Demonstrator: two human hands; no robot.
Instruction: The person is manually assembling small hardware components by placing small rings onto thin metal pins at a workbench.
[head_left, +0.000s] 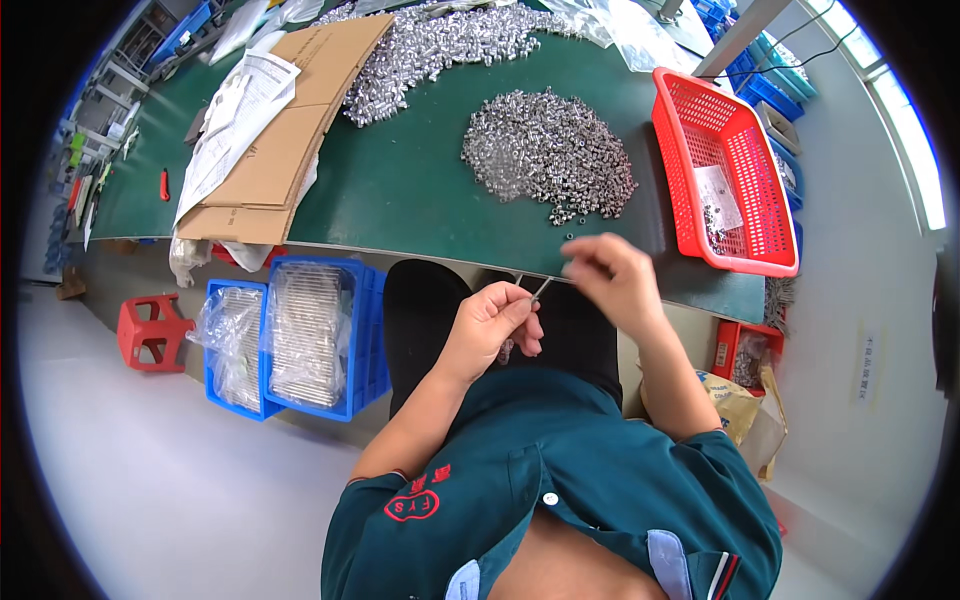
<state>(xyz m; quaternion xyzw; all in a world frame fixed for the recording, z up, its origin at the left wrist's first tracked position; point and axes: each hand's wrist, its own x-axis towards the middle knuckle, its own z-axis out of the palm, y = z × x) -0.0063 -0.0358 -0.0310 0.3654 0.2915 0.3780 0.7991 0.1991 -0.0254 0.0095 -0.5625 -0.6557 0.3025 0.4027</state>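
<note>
My left hand (500,322) is closed in front of the table's near edge, its thumb pressed against the fingers. A thin metal rod (541,291) pokes out of its grip; a second slim metal end (519,279) shows just beside it, and I cannot tell whether the two are joined. To the right, my right hand (617,280) hovers over the table edge with bent fingers, smeared by motion. Whether it holds anything is unclear. Close to its fingertips lies one small metal ring (569,236). Beyond it spreads a pile of small silvery metal parts (550,150).
A red perforated basket (688,200) stands at the right of the green table (400,190). Farther back lies a larger heap of shiny parts (440,50). Flat cardboard (290,130) bears papers at left. Below are blue crates (374,330) and a red stool (152,330).
</note>
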